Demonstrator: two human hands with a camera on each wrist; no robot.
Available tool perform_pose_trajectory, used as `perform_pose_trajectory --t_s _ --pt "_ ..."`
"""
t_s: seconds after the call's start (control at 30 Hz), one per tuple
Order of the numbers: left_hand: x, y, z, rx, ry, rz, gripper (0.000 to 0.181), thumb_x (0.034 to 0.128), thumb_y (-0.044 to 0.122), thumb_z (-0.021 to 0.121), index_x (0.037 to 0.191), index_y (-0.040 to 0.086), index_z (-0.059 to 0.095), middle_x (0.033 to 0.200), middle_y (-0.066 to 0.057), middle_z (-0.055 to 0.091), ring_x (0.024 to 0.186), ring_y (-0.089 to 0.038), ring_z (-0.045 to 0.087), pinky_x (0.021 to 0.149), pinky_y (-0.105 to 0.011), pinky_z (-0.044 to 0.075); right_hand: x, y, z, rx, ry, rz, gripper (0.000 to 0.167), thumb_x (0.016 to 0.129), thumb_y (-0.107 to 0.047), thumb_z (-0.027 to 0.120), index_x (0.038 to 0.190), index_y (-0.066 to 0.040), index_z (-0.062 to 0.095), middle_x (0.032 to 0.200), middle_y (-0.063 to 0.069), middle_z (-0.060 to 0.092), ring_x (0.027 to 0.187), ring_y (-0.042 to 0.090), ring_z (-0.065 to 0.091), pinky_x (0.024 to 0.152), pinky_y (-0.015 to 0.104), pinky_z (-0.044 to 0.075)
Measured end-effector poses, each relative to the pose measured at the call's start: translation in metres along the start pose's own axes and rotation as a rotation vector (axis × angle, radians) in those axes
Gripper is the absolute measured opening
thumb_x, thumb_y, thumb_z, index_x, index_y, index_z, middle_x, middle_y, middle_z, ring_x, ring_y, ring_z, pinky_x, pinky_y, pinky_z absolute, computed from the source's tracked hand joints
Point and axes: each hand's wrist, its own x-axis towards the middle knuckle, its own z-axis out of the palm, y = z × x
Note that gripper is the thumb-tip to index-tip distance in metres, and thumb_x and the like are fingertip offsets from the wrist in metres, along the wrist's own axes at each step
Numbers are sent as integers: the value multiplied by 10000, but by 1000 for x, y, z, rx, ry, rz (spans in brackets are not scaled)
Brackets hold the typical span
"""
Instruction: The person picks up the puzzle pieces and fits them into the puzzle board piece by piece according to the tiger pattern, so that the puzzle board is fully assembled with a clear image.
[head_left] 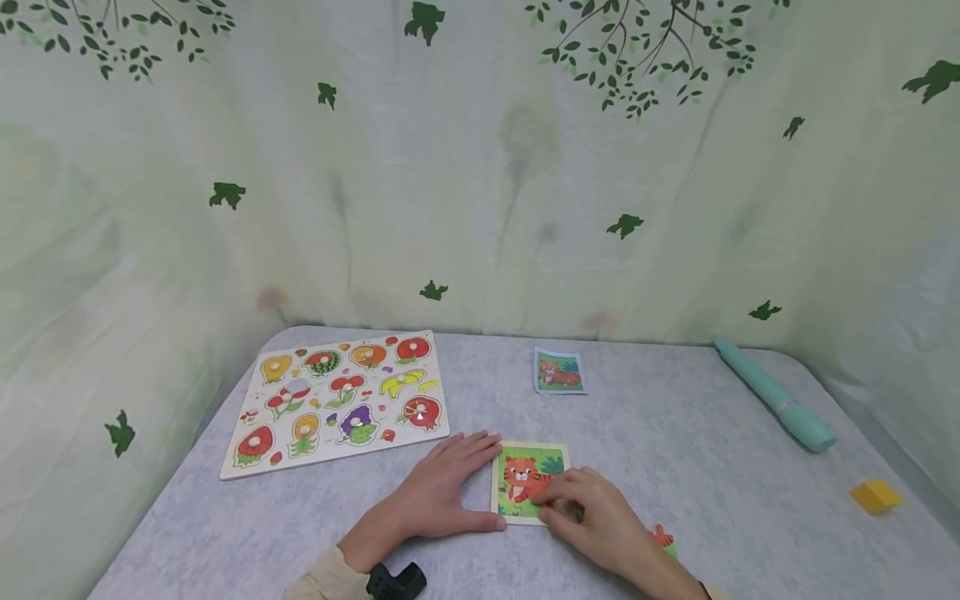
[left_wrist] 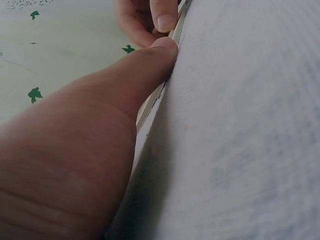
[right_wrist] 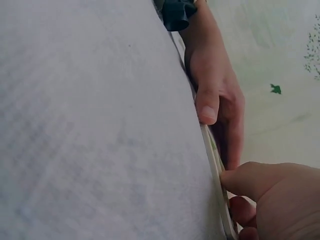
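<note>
A small square tiger puzzle (head_left: 519,477) lies on the table in the head view, its orange tiger on green inside a pale wooden rim. My left hand (head_left: 450,492) rests along its left side, fingers straight at the upper corner and thumb at the lower corner. Over the lower right part, my right hand (head_left: 592,512) has curled fingers and thumb that pinch a puzzle piece, mostly hidden under them. Both thumbs, the left thumb (left_wrist: 155,60) and the right thumb (right_wrist: 245,180), touch the board's near edge. Beside the right wrist lies a loose red-and-green piece (head_left: 663,540), partly hidden.
A large fruit puzzle board (head_left: 337,446) lies at the left. A tiger picture card (head_left: 560,372) is farther back. At the right lie a teal rolled-up item (head_left: 776,398) and a yellow block (head_left: 877,497). A patterned curtain (head_left: 480,167) hangs behind the table (head_left: 675,425).
</note>
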Motion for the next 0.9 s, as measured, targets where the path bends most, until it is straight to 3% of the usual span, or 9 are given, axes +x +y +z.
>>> perform_pose_trajectory --t_s 0.2,0.53,0.9 --pt "-1 1 0 -14 -7 -3 964 819 743 699 1584 221 432 1646 84 386 1564 -178 273 1287 -526 196 2 2 2 33 -21 9 184 920 -204 792 1032 -348 768 908 -215 641 769 5 518 628 181 493" --pt "0 0 -2 -11 -9 -5 963 825 746 691 1587 218 428 1649 88 379 1566 -170 266 1287 -521 198 1 5 -2 -45 -6 -113 161 938 -212 777 1055 -311 824 997 -212 647 830 -5 477 635 162 451" --pt "0 -1 -1 -8 -4 9 964 828 749 686 1586 212 428 1650 90 376 1566 -167 265 1289 -514 197 3 4 -1 -122 47 -91 261 920 -90 767 1018 -326 823 987 -192 677 862 -5 504 678 182 479"
